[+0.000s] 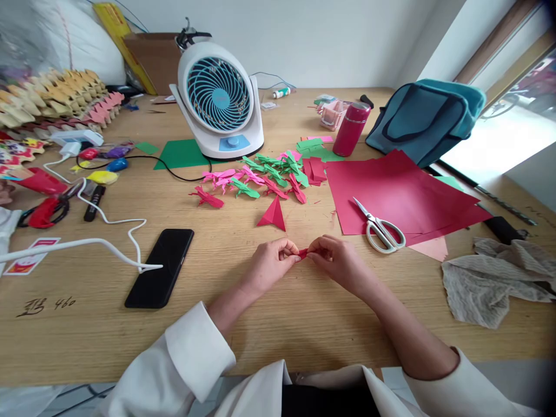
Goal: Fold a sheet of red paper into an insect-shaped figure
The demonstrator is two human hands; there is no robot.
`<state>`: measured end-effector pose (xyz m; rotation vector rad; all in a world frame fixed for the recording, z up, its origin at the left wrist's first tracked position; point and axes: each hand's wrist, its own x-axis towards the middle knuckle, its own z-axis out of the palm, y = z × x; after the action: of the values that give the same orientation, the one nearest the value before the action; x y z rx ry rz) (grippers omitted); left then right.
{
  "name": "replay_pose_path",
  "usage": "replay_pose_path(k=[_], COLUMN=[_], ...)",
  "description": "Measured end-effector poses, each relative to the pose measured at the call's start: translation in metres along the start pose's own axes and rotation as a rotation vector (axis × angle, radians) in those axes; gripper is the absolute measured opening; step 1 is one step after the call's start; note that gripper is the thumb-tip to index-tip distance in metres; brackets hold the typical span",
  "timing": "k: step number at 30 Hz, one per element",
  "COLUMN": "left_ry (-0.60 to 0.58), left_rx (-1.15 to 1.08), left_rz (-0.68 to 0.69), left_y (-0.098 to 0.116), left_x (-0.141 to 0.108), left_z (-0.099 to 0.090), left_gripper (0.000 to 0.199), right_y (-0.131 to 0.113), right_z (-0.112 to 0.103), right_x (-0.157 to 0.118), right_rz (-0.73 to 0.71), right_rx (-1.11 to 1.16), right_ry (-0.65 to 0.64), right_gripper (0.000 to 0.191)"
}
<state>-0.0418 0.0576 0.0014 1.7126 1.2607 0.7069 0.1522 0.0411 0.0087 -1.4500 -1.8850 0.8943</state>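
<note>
A small folded red paper piece [303, 253] is pinched between both hands above the wooden table. My left hand [278, 259] grips its left end with thumb and fingers, and my right hand [330, 258] grips its right end; the fingers cover most of it. Just beyond the hands lies a folded red paper triangle [273, 215], untouched. Farther back is a pile of small folded paper figures in green [273, 168], pink [223, 176] and red [208, 197]. White-handled scissors [382, 233] rest partly on large red paper sheets [391, 191] to the right.
A white fan [220, 98] stands behind the figures. A black phone [160, 269] with a white cable lies at left. Toward the right are a red bottle [351, 129], a blue bag [423, 121] and a crumpled cloth [490, 281]. The table's front edge is near my body.
</note>
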Motion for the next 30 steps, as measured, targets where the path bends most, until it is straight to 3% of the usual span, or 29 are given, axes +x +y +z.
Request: replay_pose_path(k=[6,17,23,30], left_ry=[-0.085,-0.060,0.023,-0.082], left_rx=[0.273,0.437,0.541,0.821], left_rz=[0.133,0.360,0.471,0.732], left_y=[0.003,0.004,0.004,-0.001], left_x=[-0.010,-0.013,-0.016,-0.025], left_z=[0.003,0.009,0.009,-0.007], left_gripper=[0.008,0.014,0.017,0.027], right_y=[-0.011,-0.008,-0.009,-0.018], right_z=[-0.006,-0.007,-0.008,-0.014], right_x=[-0.006,0.004,0.012,0.024], right_rz=[0.050,0.110,0.137,0.174], right_rx=[-0.288,-0.319,-0.376,-0.472], right_ry=[-0.135,-0.182,-0.210,-0.325], right_gripper=[0.012,0.006,0.012,0.012])
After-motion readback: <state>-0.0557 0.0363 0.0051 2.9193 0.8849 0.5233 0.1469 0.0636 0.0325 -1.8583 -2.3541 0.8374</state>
